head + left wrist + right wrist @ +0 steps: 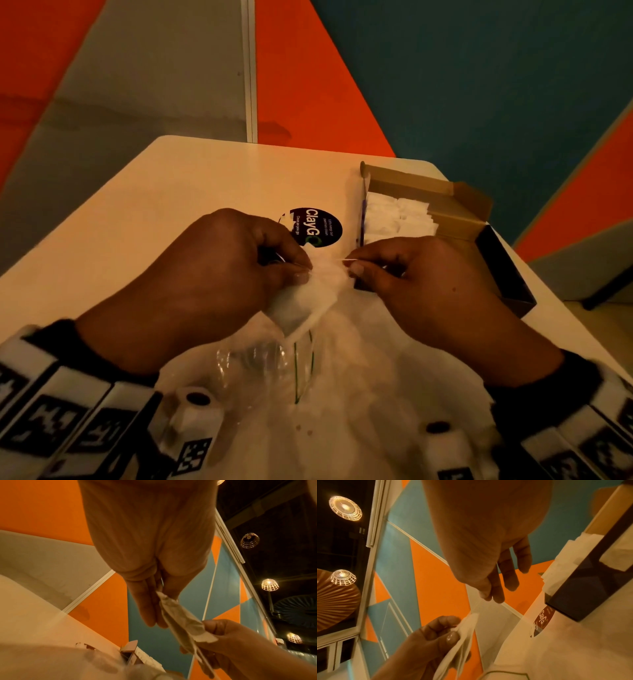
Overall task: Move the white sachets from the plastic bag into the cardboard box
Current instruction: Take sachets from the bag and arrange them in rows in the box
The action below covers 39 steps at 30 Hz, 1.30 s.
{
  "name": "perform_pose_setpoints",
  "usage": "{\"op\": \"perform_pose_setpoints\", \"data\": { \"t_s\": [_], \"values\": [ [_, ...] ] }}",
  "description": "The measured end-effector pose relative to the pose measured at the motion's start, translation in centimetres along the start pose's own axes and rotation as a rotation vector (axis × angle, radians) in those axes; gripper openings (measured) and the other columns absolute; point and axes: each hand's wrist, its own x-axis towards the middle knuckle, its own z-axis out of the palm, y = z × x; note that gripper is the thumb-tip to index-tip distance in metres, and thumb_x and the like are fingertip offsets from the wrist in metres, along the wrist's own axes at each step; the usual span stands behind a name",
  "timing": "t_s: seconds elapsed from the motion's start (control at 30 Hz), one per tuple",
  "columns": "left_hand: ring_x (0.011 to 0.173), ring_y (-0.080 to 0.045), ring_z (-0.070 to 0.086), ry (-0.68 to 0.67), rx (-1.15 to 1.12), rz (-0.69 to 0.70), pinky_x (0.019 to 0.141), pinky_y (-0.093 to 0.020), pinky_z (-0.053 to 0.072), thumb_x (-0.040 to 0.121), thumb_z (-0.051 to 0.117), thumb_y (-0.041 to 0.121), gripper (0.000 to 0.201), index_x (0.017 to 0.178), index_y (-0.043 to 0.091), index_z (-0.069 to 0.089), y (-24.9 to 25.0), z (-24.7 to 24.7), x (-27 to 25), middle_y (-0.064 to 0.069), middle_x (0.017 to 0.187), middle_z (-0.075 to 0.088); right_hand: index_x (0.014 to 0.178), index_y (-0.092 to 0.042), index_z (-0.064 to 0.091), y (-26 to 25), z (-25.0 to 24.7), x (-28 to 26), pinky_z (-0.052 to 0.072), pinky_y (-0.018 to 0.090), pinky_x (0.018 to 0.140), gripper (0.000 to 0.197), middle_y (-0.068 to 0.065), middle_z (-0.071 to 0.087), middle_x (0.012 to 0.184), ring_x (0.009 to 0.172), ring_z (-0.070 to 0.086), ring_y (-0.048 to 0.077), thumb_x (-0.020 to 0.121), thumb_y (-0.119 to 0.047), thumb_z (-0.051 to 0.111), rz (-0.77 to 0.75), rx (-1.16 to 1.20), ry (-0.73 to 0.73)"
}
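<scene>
- Left hand (219, 274) and right hand (428, 284) together pinch white sachets (308, 294) above the plastic bag (274, 370) at the table's (137, 222) near edge
- Cardboard box (455, 212) of sachets at the far right corner

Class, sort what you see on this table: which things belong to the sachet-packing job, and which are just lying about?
Part of the job:
- sachets, held by left hand and right hand
- plastic bag
- cardboard box, sachets already inside

Lying about:
- round sticker on the table

Orange-teal wall (445, 85), caged lamps (269, 585)
</scene>
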Motion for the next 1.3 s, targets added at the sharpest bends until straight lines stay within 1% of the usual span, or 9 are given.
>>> {"op": "perform_pose_setpoints", "data": {
  "t_s": [0.07, 0.17, 0.27, 0.4, 0.53, 0.7, 1.0, 1.17, 1.3],
  "values": [
    [0.079, 0.010, 0.063, 0.007, -0.050, -0.022, 0.057, -0.004, 0.047, 0.077, 0.081, 0.021, 0.021, 0.086, 0.039, 0.073, -0.2, -0.3, 0.1, 0.027, 0.083, 0.070, 0.102, -0.045, 0.071, 0.4, -0.5, 0.3, 0.031, 0.003, 0.062, 0.017, -0.038, 0.053, 0.079, 0.071, 0.052, -0.011, 0.091, -0.043, 0.059, 0.010, 0.005, 0.012],
    [0.077, 0.001, 0.066, -0.024, -0.135, -0.072, 0.054, -0.005, 0.047, 0.075, 0.082, 0.014, 0.046, 0.106, 0.042, 0.064, -0.4, -0.8, 0.3, 0.016, 0.083, 0.072, 0.098, -0.045, 0.069, 0.6, -1.1, 0.3, 0.040, 0.008, 0.063, 0.012, -0.038, 0.053, 0.077, 0.075, 0.058, -0.002, 0.092, -0.041, 0.059, -0.012, -0.010, 0.062],
    [0.078, 0.005, 0.065, -0.012, -0.116, -0.072, 0.056, -0.002, 0.046, 0.076, 0.082, 0.016, 0.035, 0.098, 0.040, 0.070, -0.4, -0.9, 0.4, 0.021, 0.083, 0.070, 0.096, -0.045, 0.068, 0.2, -1.2, -0.1, 0.045, 0.012, 0.065, 0.012, -0.033, 0.062, 0.083, 0.082, 0.061, -0.006, 0.088, -0.047, 0.059, -0.014, 0.135, 0.040],
    [0.074, 0.004, 0.066, 0.007, -0.098, -0.046, 0.060, -0.004, 0.048, 0.072, 0.085, 0.019, 0.024, 0.085, 0.036, 0.075, 0.0, -0.5, 0.2, 0.022, 0.079, 0.071, 0.110, -0.046, 0.066, -1.1, -0.2, -0.6, 0.050, 0.019, 0.079, 0.053, -0.031, 0.065, 0.091, 0.090, 0.062, -0.003, 0.065, -0.071, 0.055, 0.007, 0.301, -0.119],
    [0.070, 0.001, 0.068, 0.011, -0.107, -0.037, 0.061, -0.007, 0.050, 0.070, 0.086, 0.017, 0.022, 0.081, 0.033, 0.075, 0.2, -0.2, 0.0, 0.018, 0.077, 0.073, 0.084, -0.043, 0.073, -0.9, 0.8, 0.0, 0.056, 0.030, 0.085, 0.004, -0.025, 0.071, 0.084, 0.081, 0.065, -0.002, 0.081, -0.041, 0.071, 0.009, 0.328, -0.051],
    [0.069, 0.001, 0.067, 0.005, -0.118, -0.060, 0.061, -0.002, 0.045, 0.067, 0.088, 0.020, 0.023, 0.082, 0.031, 0.074, 0.3, -0.3, -0.2, 0.017, 0.076, 0.073, 0.074, -0.043, 0.070, -0.2, 0.0, -0.1, 0.044, -0.002, 0.059, 0.011, -0.034, 0.066, 0.081, 0.080, 0.060, -0.017, 0.082, -0.036, 0.072, -0.040, 0.295, -0.044],
    [0.069, 0.000, 0.068, -0.085, -0.130, -0.093, 0.069, -0.019, 0.049, 0.067, 0.087, 0.024, 0.022, 0.084, 0.035, 0.078, 0.3, -0.5, -0.3, 0.016, 0.075, 0.074, 0.087, -0.045, 0.062, 0.5, -0.6, 0.1, 0.043, 0.012, 0.061, 0.003, -0.033, 0.056, 0.076, 0.070, 0.057, -0.003, 0.089, -0.044, 0.062, -0.059, -0.048, 0.036],
    [0.074, 0.010, 0.066, -0.148, -0.034, -0.092, 0.061, -0.003, 0.042, 0.077, 0.080, 0.026, 0.013, 0.082, 0.038, 0.077, 0.0, -0.7, -0.3, 0.025, 0.077, 0.073, 0.094, -0.042, 0.062, 1.0, -1.2, 0.6, 0.044, 0.012, 0.061, 0.005, -0.029, 0.055, 0.079, 0.071, 0.060, 0.002, 0.089, -0.042, 0.062, -0.066, -0.073, 0.055],
    [0.075, 0.008, 0.066, -0.139, -0.041, -0.072, 0.065, -0.006, 0.045, 0.080, 0.077, 0.022, 0.015, 0.077, 0.036, 0.077, -0.6, -0.7, -0.2, 0.023, 0.078, 0.074, 0.095, -0.044, 0.061, 1.4, -1.8, 1.0, 0.046, 0.017, 0.064, 0.006, -0.031, 0.054, 0.079, 0.078, 0.060, 0.003, 0.090, -0.040, 0.061, -0.026, 0.002, 0.078]
  ]
}}
